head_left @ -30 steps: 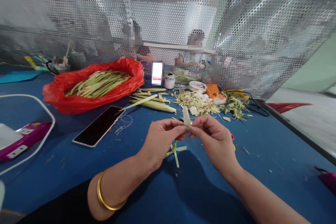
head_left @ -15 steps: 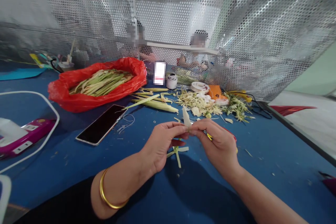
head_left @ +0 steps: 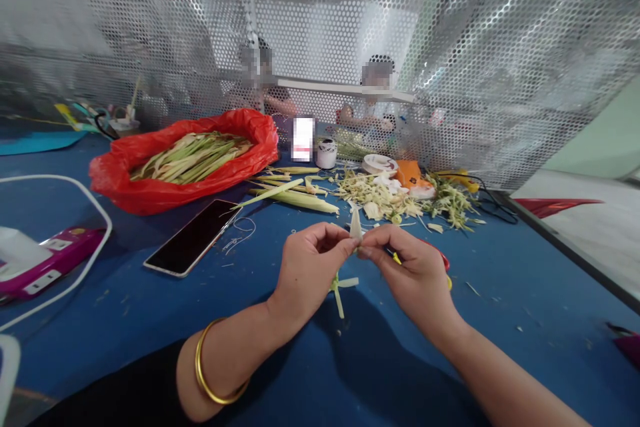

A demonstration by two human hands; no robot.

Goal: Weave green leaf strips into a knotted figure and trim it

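Between my two hands a pale strip of corn husk (head_left: 355,221) stands upright, pinched at its lower end. My left hand (head_left: 310,273) is closed, thumb and forefinger on the strip. From the right, my right hand (head_left: 413,273) pinches the same end, its fingertips almost touching the left ones. Under my left hand lies a small green woven piece with several flat ends (head_left: 341,293), partly hidden. Red and yellow handles (head_left: 445,263) show behind my right hand; the rest of that tool is covered.
A red plastic bag (head_left: 180,193) holds long husk strips (head_left: 195,157). A dark phone (head_left: 193,240) lies nearby. Husk scraps (head_left: 370,197), a tape roll (head_left: 380,164) and a white jar (head_left: 327,154) stand before a perforated metal screen (head_left: 330,33). A purple power strip (head_left: 60,260) is at left.
My left hand has turned so its back shows more, and its thumb now lies higher on the strip. The husk strip has become more upright. My right hand has hardly moved.
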